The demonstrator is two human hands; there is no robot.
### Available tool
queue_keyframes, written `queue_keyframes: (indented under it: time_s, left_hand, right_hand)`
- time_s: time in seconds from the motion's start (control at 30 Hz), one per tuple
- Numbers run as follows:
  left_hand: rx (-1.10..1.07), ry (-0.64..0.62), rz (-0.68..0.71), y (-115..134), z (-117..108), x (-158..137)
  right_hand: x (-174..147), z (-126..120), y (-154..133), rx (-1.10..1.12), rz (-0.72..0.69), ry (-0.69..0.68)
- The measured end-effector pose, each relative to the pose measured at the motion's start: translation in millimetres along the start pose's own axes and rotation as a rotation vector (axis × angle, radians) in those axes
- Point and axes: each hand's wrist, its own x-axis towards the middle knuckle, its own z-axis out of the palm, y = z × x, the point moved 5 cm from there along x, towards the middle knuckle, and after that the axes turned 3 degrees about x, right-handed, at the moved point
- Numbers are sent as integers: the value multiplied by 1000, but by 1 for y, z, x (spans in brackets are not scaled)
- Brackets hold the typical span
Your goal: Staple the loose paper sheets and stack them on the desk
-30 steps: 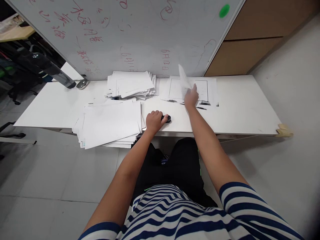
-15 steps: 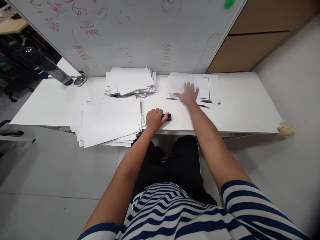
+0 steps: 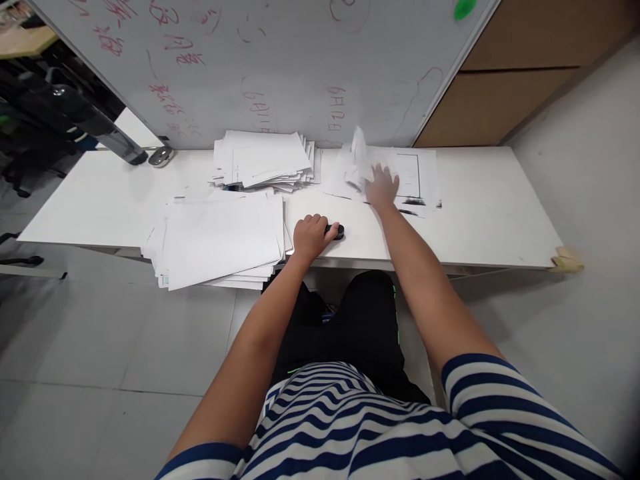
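Note:
My left hand (image 3: pixel 310 237) is closed over a small black object (image 3: pixel 338 232) near the table's front edge; only its rounded end shows, so I cannot tell its kind. Somewhat blurred, my right hand (image 3: pixel 383 186) lies with fingers spread on the printed sheets (image 3: pixel 427 175) at the back. Just left of those fingers, a thin white sheet (image 3: pixel 358 150) stands curled up, smeared by motion. A messy stack of paper (image 3: pixel 273 157) sits left of it against the whiteboard. In front, a larger paper pile (image 3: pixel 225 230) overhangs the table edge.
Behind the white table (image 3: pixel 490 220) rises a whiteboard (image 3: pixel 290 67) with red writing. A computer mouse (image 3: pixel 161 157) and a dark bottle (image 3: pixel 113 140) are at the left. Brown boxes (image 3: pixel 515 100) stand at the right rear. Tape (image 3: pixel 567 260) covers the table's right corner.
The thin sheet beside my right hand, lying low before, now curls upward. My right hand has barely shifted, and my left hand stays on the black object.

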Motion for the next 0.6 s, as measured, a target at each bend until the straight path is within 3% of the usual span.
queue_keyframes:
  time_s: [0.17, 0.27, 0.6]
  left_hand:
    - [-18, 18, 2, -1, -1, -1]
    - [0, 36, 6, 0, -1, -2]
    - [-20, 32, -10, 0, -3, -5]
  right_hand:
    - [-17, -18, 13, 360, 187, 194]
    - [-27, -23, 16, 466, 278, 259]
    - [-27, -20, 18, 476, 318, 262]
